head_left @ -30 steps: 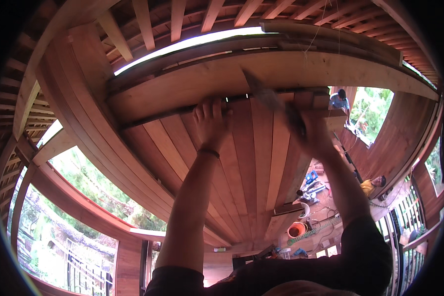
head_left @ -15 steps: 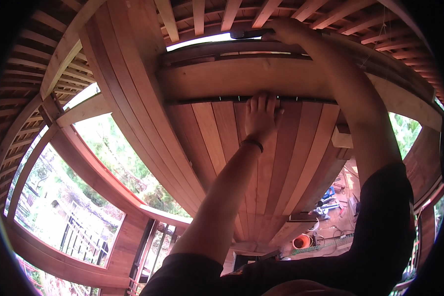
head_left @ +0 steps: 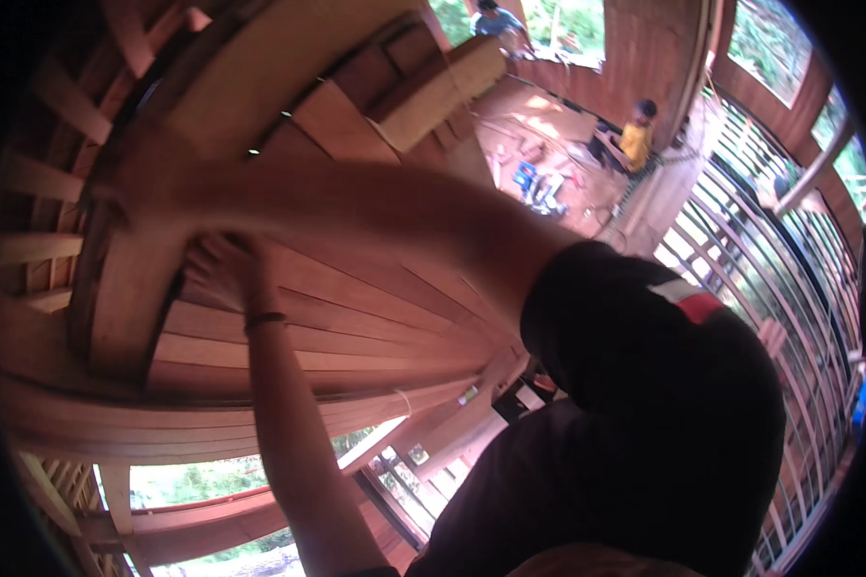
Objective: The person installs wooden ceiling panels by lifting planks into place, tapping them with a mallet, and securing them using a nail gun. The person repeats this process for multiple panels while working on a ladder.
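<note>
My left hand (head_left: 226, 271), a dark band on its wrist, lies against the reddish wooden plank panel (head_left: 356, 332), close to the pale beam (head_left: 125, 303) along its edge. Its fingers are spread and appear to hold nothing. Across the view reaches my right arm, and my right hand (head_left: 149, 197) is smeared by motion over the beam, near the slatted roof. Whether its fingers grip anything is hidden by the blur. The forearm covers part of the planks.
Below, a person in a yellow top (head_left: 635, 144) sits on the floor near blue power tools (head_left: 539, 188). Another person in a blue top (head_left: 496, 24) is by the far opening. Metal railings (head_left: 741, 260) stand at right; roof slats (head_left: 38, 250) run at left.
The view has swung round, so the beam and panel now appear at the left. The dark tool seen in my right hand earlier cannot be made out now. My left hand stays at the panel.
</note>
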### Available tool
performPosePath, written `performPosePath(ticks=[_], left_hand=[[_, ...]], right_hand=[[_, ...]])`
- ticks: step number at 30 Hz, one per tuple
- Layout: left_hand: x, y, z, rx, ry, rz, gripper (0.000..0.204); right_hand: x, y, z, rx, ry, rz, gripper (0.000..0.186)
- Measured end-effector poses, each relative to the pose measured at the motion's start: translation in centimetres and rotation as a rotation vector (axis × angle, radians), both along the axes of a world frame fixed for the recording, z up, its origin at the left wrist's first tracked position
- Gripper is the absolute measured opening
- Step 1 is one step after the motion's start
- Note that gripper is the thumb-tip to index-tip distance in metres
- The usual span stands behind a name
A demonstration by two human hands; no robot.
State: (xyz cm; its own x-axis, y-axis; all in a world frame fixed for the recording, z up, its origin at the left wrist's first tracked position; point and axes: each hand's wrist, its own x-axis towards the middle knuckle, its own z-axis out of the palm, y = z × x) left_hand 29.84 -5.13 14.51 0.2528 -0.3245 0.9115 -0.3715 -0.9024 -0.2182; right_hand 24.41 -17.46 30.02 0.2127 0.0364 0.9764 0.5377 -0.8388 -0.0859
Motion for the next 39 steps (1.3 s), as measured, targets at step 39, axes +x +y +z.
performPosePath(ticks=[39], left_hand=[[-0.5, -0.7, -0.5, 0.049, -0.275, -0.012, 0.061]], right_hand=[[-37.9, -26.8, -17.9, 0.103, -0.113, -0.518, 0.020]])
